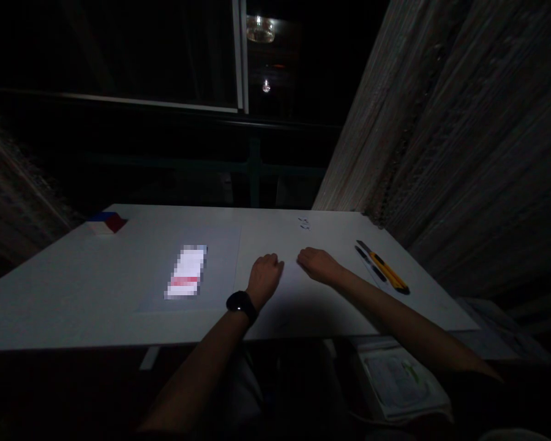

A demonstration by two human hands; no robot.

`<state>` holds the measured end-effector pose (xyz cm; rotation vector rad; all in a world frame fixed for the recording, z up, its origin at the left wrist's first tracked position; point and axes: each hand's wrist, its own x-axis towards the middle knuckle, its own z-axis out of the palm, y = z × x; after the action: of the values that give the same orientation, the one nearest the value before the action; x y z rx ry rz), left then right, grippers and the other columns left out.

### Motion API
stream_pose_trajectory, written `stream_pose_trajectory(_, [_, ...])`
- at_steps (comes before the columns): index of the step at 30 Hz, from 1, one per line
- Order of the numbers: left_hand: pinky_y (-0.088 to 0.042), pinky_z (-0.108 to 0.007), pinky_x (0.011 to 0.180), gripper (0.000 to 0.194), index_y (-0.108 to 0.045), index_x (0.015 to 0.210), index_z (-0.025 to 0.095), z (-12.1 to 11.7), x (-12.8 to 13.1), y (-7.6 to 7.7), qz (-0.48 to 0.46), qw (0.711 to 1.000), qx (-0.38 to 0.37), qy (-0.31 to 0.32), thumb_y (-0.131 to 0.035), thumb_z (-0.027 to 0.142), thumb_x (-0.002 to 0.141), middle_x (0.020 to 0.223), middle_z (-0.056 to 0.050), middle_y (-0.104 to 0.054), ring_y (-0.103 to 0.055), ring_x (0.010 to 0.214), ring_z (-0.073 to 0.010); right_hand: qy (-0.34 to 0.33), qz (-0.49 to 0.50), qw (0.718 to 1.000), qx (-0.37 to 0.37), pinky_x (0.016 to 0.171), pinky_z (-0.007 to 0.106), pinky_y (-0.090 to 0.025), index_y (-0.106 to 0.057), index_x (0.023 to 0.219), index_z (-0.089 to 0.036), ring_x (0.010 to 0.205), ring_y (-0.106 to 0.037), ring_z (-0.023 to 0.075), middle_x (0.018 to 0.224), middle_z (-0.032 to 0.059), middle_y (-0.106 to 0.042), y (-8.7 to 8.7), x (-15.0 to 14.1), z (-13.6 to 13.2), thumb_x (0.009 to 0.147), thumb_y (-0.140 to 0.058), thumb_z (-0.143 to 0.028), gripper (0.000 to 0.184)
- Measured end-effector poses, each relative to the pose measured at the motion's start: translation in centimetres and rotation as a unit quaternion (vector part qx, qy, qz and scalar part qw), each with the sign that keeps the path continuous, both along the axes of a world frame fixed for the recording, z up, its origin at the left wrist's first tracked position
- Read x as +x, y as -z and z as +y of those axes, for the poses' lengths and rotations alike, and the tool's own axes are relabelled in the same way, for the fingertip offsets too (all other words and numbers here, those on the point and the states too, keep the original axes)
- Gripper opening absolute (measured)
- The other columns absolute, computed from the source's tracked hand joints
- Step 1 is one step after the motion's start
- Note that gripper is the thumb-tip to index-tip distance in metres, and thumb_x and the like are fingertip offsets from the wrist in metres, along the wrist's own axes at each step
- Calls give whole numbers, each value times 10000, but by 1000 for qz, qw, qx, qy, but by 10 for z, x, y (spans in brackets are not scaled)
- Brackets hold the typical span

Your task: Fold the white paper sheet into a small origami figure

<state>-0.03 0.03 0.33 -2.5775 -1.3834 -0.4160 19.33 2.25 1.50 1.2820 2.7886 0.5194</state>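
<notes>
My left hand (265, 278), with a black watch on its wrist, is closed at the near left of a white paper sheet (291, 282). At the sheet's far right corner, my right hand (319, 266) has its fingers pinched together. The sheet's lower part lies in the shadow of my arms, so its near edge is hard to make out. Right of my right hand lie a yellow utility knife (388, 272) and a slim dark pen-like tool (371, 263). Several small dark pieces or marks (304, 224) show beyond my hands.
On the white table (73, 294), a phone with a lit, pixelated screen (187, 272) rests on another sheet (223, 257). A blue, red and white block (105, 223) stands at the far left. Curtains (395, 122) hang at the right. Below sits a box (404, 383).
</notes>
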Motion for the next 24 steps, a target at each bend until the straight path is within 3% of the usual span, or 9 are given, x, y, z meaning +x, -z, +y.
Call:
stream_pose_trajectory(11, [-339, -344, 715, 269, -593, 899, 141, -1, -1, -2, -3, 1000, -7, 5, -326, 162, 871, 893, -107, -547, -479, 827, -209, -120, -15, 991, -54, 643, 292, -370, -535, 833, -141, 744, -475, 179, 786, 85, -556, 7, -24, -45, 832, -382, -116, 156])
stream_pose_trajectory(19, [-350, -342, 738, 236, -592, 883, 144, 0, -2, -6, 8, 1000, -13, 8, -358, 150, 856, 898, -104, -554, -483, 844, -205, -152, -51, 983, -91, 566, 273, -380, -559, 812, -146, 676, -492, 168, 729, 71, -572, 14, -35, -63, 855, -369, -131, 195])
stream_pose_trajectory(24, [-352, -342, 727, 236, -587, 868, 138, 1, -3, -4, 20, 999, 3, 24, -351, 141, 860, 886, -104, -550, -484, 829, -207, -184, -10, 978, -95, 568, 268, -385, -550, 813, -154, 670, -487, 158, 728, 64, -571, 28, -36, -71, 865, -371, -174, 188])
